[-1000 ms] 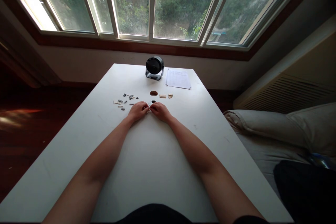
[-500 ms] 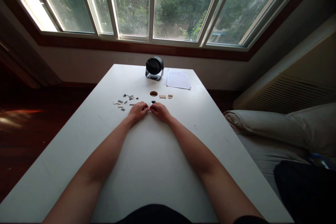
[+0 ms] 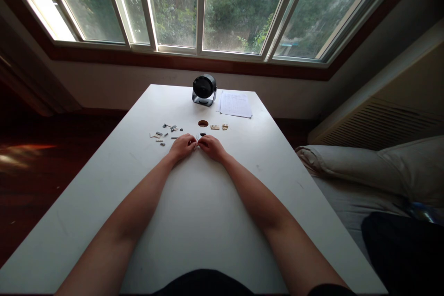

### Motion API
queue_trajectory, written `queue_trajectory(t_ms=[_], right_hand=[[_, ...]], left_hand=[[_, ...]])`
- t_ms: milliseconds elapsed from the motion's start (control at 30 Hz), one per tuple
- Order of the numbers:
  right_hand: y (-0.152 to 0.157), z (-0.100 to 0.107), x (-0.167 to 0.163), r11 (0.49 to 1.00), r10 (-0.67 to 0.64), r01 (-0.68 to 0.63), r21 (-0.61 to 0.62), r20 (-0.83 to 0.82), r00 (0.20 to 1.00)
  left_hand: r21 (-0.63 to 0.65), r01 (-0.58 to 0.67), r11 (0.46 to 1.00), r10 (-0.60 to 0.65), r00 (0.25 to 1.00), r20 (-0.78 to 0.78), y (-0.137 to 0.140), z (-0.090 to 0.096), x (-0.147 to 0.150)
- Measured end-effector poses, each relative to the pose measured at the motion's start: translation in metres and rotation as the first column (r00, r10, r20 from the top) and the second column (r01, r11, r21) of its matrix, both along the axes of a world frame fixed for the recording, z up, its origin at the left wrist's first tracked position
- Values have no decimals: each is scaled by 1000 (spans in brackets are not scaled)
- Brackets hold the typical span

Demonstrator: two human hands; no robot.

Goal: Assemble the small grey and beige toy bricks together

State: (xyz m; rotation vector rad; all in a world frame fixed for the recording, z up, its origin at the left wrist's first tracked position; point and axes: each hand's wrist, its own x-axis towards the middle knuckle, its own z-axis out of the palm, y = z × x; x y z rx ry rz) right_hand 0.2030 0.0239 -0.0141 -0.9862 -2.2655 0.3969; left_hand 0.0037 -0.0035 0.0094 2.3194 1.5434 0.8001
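My left hand (image 3: 183,146) and my right hand (image 3: 211,146) meet fingertip to fingertip over the white table (image 3: 208,212). Both have their fingers pinched together. Something small and pale shows between the fingertips, too small to name. Just beyond them lies a round white piece with a dark spot (image 3: 201,135), partly covered by my right fingers. Left of my left hand are several small grey and beige building-brick-like pieces (image 3: 159,134), scattered about. Two groups of tan pieces, one longer (image 3: 215,127) and one shorter (image 3: 225,126), lie beyond my right hand.
A round brown spot that looks like a hole (image 3: 203,124) is in the tabletop past my hands. Farther back stands a small black fan (image 3: 204,89), with printed paper sheets (image 3: 236,104) to its right. A beige cushioned seat (image 3: 354,166) adjoins the table's right side.
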Motion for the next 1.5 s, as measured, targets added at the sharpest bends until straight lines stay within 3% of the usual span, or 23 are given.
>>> queue_trajectory(t_ms=[1500], right_hand=[[-2, 4, 0, 1000, 18, -19, -12, -19, 1000]], left_hand=[[-3, 1, 1000, -1, 1000, -6, 0, 0, 0]])
